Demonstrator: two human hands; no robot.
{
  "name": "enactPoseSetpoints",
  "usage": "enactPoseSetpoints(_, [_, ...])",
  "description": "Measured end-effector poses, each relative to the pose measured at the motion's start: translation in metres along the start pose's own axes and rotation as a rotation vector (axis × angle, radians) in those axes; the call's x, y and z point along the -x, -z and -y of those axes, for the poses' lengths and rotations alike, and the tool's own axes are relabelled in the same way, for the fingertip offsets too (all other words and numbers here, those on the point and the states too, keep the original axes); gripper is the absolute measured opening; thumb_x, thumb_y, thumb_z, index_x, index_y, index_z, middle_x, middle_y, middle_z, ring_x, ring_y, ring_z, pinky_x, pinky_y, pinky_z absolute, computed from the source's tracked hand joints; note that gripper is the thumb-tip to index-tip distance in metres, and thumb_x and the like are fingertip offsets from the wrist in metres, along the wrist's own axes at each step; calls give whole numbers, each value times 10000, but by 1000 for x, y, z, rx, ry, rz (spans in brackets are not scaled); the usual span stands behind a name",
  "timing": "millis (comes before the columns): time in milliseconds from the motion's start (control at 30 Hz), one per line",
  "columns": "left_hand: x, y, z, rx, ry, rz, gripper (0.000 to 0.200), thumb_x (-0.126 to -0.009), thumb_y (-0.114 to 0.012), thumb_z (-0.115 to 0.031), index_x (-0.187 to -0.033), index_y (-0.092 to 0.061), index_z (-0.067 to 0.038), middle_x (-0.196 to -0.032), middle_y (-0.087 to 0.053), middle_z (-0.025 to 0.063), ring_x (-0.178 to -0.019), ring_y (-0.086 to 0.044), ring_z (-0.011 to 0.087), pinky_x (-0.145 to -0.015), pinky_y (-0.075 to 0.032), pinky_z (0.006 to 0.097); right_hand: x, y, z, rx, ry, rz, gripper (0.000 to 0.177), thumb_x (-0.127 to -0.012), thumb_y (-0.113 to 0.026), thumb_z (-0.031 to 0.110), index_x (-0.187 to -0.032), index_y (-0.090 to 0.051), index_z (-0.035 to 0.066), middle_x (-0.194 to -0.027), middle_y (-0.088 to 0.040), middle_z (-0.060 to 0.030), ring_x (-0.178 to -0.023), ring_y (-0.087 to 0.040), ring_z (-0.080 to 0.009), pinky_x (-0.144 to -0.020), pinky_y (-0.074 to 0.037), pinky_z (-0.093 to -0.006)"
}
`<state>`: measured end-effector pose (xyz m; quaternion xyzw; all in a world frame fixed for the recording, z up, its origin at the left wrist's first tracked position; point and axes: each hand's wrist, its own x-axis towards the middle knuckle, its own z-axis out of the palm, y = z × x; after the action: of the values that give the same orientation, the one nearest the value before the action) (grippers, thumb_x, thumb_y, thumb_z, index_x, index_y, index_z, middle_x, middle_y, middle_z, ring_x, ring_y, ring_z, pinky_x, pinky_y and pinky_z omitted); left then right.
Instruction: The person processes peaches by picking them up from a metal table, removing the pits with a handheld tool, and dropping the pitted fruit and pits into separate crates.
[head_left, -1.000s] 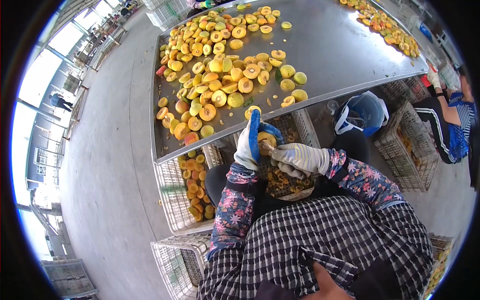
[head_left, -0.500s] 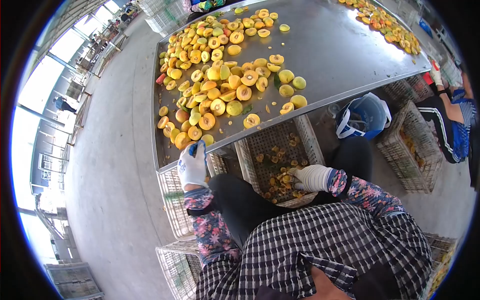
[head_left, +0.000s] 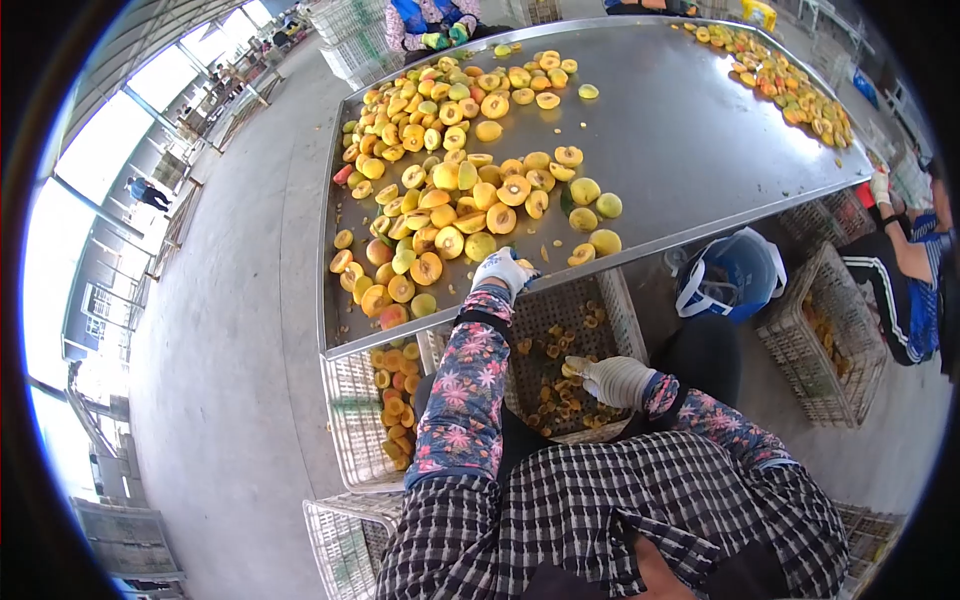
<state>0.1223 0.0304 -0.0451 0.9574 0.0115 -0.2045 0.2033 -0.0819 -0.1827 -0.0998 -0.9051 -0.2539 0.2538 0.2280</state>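
Observation:
My left hand (head_left: 507, 272), in a white glove with blue on the fingers, is at the table's front edge by the halved yellow peaches (head_left: 449, 241). Its fingers look curled, and they cover the spot where a peach half lay; what is in them is hidden. My right hand (head_left: 614, 382), in a whitish glove, is closed above a plastic crate (head_left: 628, 318) between my knees. A small yellowish thing shows at its fingertips, too small to name. Small brown-yellow peach scraps (head_left: 565, 405) lie in that crate.
A metal table (head_left: 660, 130) with a raised rim carries peach piles, one at far right (head_left: 790, 80). Left of my knee stands a crate of peach halves (head_left: 345, 420). A blue bucket (head_left: 735, 270) and another crate (head_left: 835, 340) are at right. Co-workers sit across and at right.
My left hand has moved right from above the left crate to the table's front edge, over a peach half. My right hand stays above the scrap crate. The view has shifted slightly.

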Motion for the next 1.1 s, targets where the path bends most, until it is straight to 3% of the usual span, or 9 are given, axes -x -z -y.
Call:
enactPoseSetpoints(100, [0,-2,15,280,-64,-204,615,-726,-838,-345,-1206,-612,-33,-1147,-681,129,-1050,-654,263,-925,-511,349,-2,8,4,-167,-103,12,422,-990,-480,375,-1339,-466,137,-824,-635,-191,-741,-628,-364,-712,-494,-439])
enactPoseSetpoints(200, [22,1,28,1689,-288,-36,302,-856,-718,-177,-1131,-640,-77,-1038,-673,63,-942,-665,221,-761,-575,362,-11,6,4,-381,-123,-107,548,-964,-545,210,-1454,-317,121,-906,-645,-230,-805,-651,-388,-725,-506,-447])
enactPoseSetpoints(267, [50,8,30,2051,-177,23,280,-894,-682,-211,-1137,-625,-84,-1073,-649,96,-946,-667,247,-766,-599,375,3,26,21,-247,119,-442,536,-956,-569,241,-1411,-344,67,-846,-636,-238,-779,-641,-414,-696,-494,-457])
enactPoseSetpoints(333, [86,13,19,2233,-318,99,281,-905,-678,-254,-1118,-621,-79,-1104,-648,121,-964,-665,280,-772,-609,397,9,51,43,-354,82,-445,444,-947,-586,216,-1311,-417,26,-830,-635,-242,-789,-646,-419,-704,-497,-457])
enactPoseSetpoints(533, [132,2,0,2228,-390,-47,457,-985,-525,-477,-1138,-581,-50,-1123,-642,143,-1014,-640,316,-901,-558,461,10,104,90,-285,223,-542,358,-952,-590,202,-1240,-458,35,-807,-666,-183,-766,-671,-377,-683,-529,-426])
enactPoseSetpoints(733, [163,4,-12,2010,-432,-72,503,-1039,-415,-463,-1195,-529,2,-1101,-616,137,-1020,-642,283,-910,-542,411,10,115,109,5,246,-604,594,-938,-600,217,-1458,-335,107,-1001,-681,-197,-840,-661,-407,-712,-540,-455])
enactPoseSetpoints(767, [166,0,-10,1773,-551,-242,496,-1043,-414,-453,-1197,-527,5,-1105,-612,144,-1021,-639,267,-927,-534,387,13,117,111,29,224,-580,589,-941,-591,222,-1455,-331,100,-987,-679,-197,-828,-659,-405,-711,-534,-460])
enactPoseSetpoints(1000, [157,-5,4,2018,-367,-232,486,-1038,-424,-456,-1158,-553,-3,-1088,-615,122,-987,-637,235,-928,-534,364,15,107,98,55,330,-585,585,-944,-582,215,-1455,-323,97,-954,-674,-206,-813,-654,-407,-705,-528,-471])
enactPoseSetpoints(1100, [164,-5,-3,1933,-421,-271,550,-1007,-453,-520,-1173,-551,-5,-1112,-610,127,-1027,-621,291,-944,-535,437,20,110,112,-188,291,-680,532,-926,-613,201,-1378,-380,45,-946,-678,-202,-810,-665,-396,-685,-541,-459])
